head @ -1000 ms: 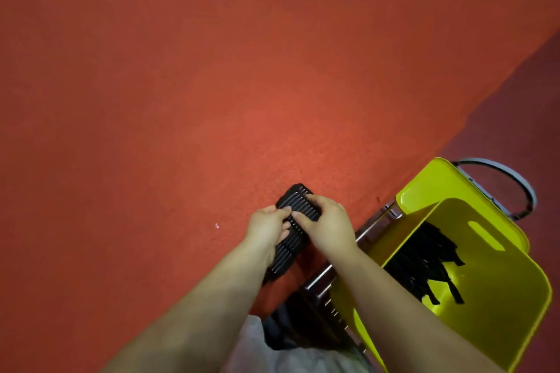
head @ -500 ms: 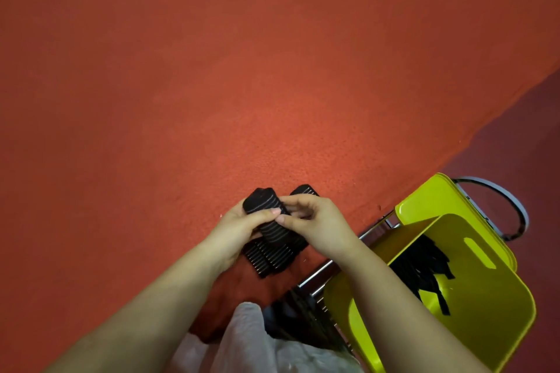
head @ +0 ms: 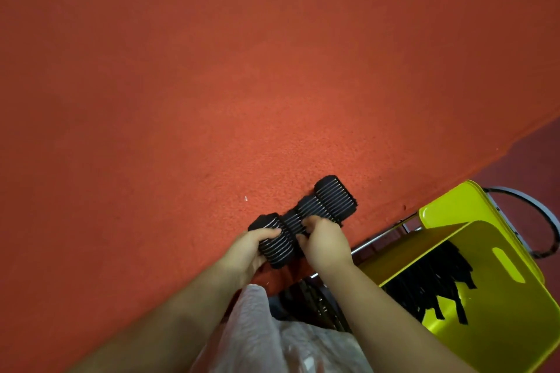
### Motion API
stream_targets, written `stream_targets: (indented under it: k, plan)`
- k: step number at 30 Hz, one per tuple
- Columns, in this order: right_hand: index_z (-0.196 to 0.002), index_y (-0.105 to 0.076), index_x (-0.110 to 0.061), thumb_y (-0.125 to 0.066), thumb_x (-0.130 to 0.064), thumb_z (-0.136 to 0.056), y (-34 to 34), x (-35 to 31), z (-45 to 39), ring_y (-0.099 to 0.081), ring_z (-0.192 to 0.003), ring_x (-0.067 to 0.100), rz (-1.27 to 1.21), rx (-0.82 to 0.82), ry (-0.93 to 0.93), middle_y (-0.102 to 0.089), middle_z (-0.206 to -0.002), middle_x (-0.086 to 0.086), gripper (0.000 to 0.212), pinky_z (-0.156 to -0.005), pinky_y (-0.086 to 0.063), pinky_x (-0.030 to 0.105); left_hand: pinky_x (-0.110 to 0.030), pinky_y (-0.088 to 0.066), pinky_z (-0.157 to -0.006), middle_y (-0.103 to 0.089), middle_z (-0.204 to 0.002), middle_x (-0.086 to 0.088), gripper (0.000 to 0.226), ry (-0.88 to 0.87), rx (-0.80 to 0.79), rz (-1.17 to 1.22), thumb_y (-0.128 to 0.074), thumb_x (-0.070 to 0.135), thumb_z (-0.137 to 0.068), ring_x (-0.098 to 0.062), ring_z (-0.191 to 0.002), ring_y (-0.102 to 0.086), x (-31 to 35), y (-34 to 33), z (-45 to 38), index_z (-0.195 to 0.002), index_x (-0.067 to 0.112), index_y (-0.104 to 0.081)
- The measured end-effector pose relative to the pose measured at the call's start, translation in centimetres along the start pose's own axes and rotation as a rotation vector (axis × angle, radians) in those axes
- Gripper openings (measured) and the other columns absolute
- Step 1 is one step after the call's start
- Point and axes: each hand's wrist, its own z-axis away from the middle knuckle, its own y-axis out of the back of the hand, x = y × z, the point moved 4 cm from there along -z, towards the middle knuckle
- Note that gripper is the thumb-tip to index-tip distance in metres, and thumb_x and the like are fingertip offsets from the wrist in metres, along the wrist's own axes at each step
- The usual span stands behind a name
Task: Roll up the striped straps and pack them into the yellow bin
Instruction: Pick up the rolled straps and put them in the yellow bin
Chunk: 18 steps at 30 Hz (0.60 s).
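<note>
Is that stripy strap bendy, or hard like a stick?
Probably bendy: the striped strap curls into a roll where the left hand grips it. It likely springs loose if released. It seems light, since the right hand just pinches it.

The striped strap [head: 306, 218] gripped between the left hand [head: 253, 247] and right hand [head: 325, 244] looks like ribbed matt black cloth with pale lines. Under both hands lies a rough, matt red carpet [head: 212, 100]. Right of the right hand, the yellow bin [head: 497, 306] is smooth, glossy plastic; below the wrists, a crinkled, translucent plastic bag [head: 272, 339].
</note>
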Motion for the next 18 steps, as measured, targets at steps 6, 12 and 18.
stream_targets:
  k: [6, 12, 18]
  plan:
    - [-0.108, -0.067, -0.012, -0.063, -0.014, -0.086, 0.0, 0.5, -0.2, -0.062, -0.104, 0.016, -0.207, 0.008, -0.016, -0.067, -0.107, 0.001, 0.023, -0.091, -0.045, 0.024, -0.038, -0.049, -0.086, -0.072, -0.087, -0.013, 0.024, -0.018, -0.107, 0.098, -0.045, 0.005, -0.087, -0.023, -0.079, -0.068, 0.0, -0.8, 0.6, -0.099, 0.002, -0.065]
    - [-0.112, -0.065, -0.014, -0.062, -0.011, -0.086, -0.4, 0.4, -0.4, -0.060, -0.096, 0.014, -0.230, -0.035, -0.032, -0.061, -0.091, -0.007, 0.026, -0.090, -0.046, 0.025, -0.044, -0.045, -0.094, -0.071, -0.093, -0.016, 0.032, -0.034, -0.116, 0.064, -0.050, 0.011, -0.075, -0.027, -0.086, -0.066, 0.4, -1.2, 0.8, -0.103, 0.002, -0.064]
    - [-0.111, -0.066, -0.013, -0.064, -0.012, -0.086, 0.0, -0.3, -0.1, -0.057, -0.078, 0.006, -0.374, -0.015, -0.019, -0.054, -0.076, -0.013, 0.024, -0.083, -0.047, 0.019, -0.044, -0.047, -0.091, -0.068, -0.103, -0.021, 0.045, -0.057, -0.121, 0.122, -0.049, 0.016, -0.069, -0.033, -0.095, -0.063, 0.9, -0.5, 0.8, -0.109, -0.002, -0.062]
